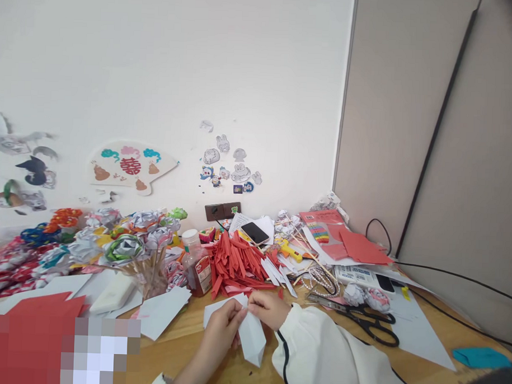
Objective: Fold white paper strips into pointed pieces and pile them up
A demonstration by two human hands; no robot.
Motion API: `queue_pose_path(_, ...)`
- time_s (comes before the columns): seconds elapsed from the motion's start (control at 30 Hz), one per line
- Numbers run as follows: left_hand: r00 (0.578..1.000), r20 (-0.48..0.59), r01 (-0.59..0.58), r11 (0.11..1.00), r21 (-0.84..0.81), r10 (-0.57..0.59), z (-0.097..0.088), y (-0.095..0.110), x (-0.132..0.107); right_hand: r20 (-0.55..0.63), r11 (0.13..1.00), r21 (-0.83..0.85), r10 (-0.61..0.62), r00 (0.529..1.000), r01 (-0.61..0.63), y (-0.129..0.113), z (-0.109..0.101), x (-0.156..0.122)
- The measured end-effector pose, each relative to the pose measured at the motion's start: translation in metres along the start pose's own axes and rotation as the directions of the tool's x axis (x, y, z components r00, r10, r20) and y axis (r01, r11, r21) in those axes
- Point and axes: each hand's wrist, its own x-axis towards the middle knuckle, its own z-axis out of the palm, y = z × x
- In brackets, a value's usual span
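My left hand (pixel 221 331) and my right hand (pixel 268 309) meet over the wooden desk (pixel 183 340), both pinching a folded white paper piece (pixel 251 334). The fingers of each hand are closed on its upper edge. The paper's pointed lower end hangs toward me. Just behind my hands lies a heap of folded red paper strips (pixel 236 264), with a few white folded strips (pixel 276 271) at its right side.
Paper flowers (pixel 124 243) on sticks crowd the left. A red-liquid bottle (pixel 197 265), a phone (pixel 254 232), black scissors (pixel 371 322), red sheets (pixel 359 246), white sheets (pixel 161 312), a teal paper (pixel 479 356) and cables (pixel 446 271) lie about. A grey partition (pixel 430 119) stands on the right.
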Motion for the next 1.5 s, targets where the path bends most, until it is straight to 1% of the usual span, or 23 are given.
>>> queue_pose_path(0.07, 0.998, -0.068, 0.002, 0.995, -0.099, -0.009, -0.003, 0.0, 0.004, -0.036, 0.992, 0.125, 0.019, 0.999, -0.014, 0.001, -0.002, 0.001)
queue_pose_path(0.13, 0.99, -0.137, 0.003, 0.975, -0.223, -0.034, -0.009, 0.001, 0.008, -0.023, 0.956, 0.288, 0.073, 0.997, -0.063, 0.004, -0.003, 0.002)
queue_pose_path(0.2, 0.975, -0.211, -0.001, 0.941, -0.338, -0.075, -0.014, 0.0, 0.011, 0.06, 0.882, 0.45, 0.125, 0.99, -0.139, 0.01, -0.002, 0.004)
queue_pose_path(0.27, 0.955, -0.276, -0.014, 0.911, -0.412, -0.11, -0.017, -0.001, 0.013, 0.148, 0.807, 0.558, 0.136, 0.98, -0.196, 0.016, -0.001, 0.006)
queue_pose_path(0.33, 0.943, -0.301, -0.009, 0.897, -0.442, -0.139, -0.018, -0.003, 0.015, 0.155, 0.768, 0.604, 0.148, 0.977, -0.212, 0.021, 0.002, 0.008)
queue_pose_path(0.4, 0.95, -0.269, 0.029, 0.899, -0.438, -0.161, -0.017, -0.004, 0.015, 0.103, 0.76, 0.615, 0.186, 0.977, -0.209, 0.025, 0.003, 0.01)
queue_pose_path(0.5, 0.971, -0.179, 0.083, 0.928, -0.362, -0.156, -0.015, -0.004, 0.014, 0.036, 0.77, 0.602, 0.239, 0.97, -0.212, 0.028, 0.004, 0.011)
queue_pose_path(0.6, 0.988, -0.124, 0.056, 0.959, -0.278, -0.094, -0.017, -0.004, 0.014, 0.056, 0.776, 0.589, 0.239, 0.969, -0.226, 0.026, 0.001, 0.01)
queue_pose_path(0.67, 0.992, -0.105, 0.041, 0.963, -0.267, -0.072, -0.019, -0.004, 0.014, 0.102, 0.773, 0.596, 0.196, 0.975, -0.217, 0.023, -0.002, 0.008)
queue_pose_path(0.77, 0.992, -0.074, 0.071, 0.95, -0.304, -0.098, -0.022, -0.004, 0.015, 0.134, 0.762, 0.621, 0.127, 0.983, -0.183, 0.019, -0.006, 0.007)
queue_pose_path(0.83, 0.991, -0.053, 0.097, 0.941, -0.326, -0.12, -0.022, -0.003, 0.016, 0.119, 0.756, 0.631, 0.125, 0.985, -0.172, 0.019, -0.006, 0.007)
queue_pose_path(0.97, 0.991, -0.056, 0.098, 0.931, -0.351, -0.125, -0.024, 0.003, 0.015, 0.088, 0.73, 0.663, 0.144, 0.986, -0.166, 0.018, -0.007, 0.008)
queue_pose_path(1.13, 0.993, -0.046, 0.08, 0.913, -0.401, -0.107, -0.027, 0.011, 0.011, 0.106, 0.642, 0.747, 0.143, 0.984, -0.174, 0.015, -0.01, 0.008)
queue_pose_path(1.27, 0.991, -0.067, 0.068, 0.88, -0.47, -0.112, -0.026, 0.016, 0.007, 0.063, 0.588, 0.797, 0.144, 0.988, -0.136, 0.015, -0.008, 0.009)
queue_pose_path(1.37, 0.99, -0.085, 0.05, 0.846, -0.53, -0.111, -0.025, 0.02, 0.005, 0.014, 0.59, 0.801, 0.149, 0.989, -0.1, 0.015, -0.005, 0.009)
queue_pose_path(1.5, 0.993, -0.067, 0.052, 0.86, -0.508, -0.1, -0.025, 0.025, 0.001, -0.025, 0.639, 0.766, 0.139, 0.99, -0.071, 0.015, -0.004, 0.008)
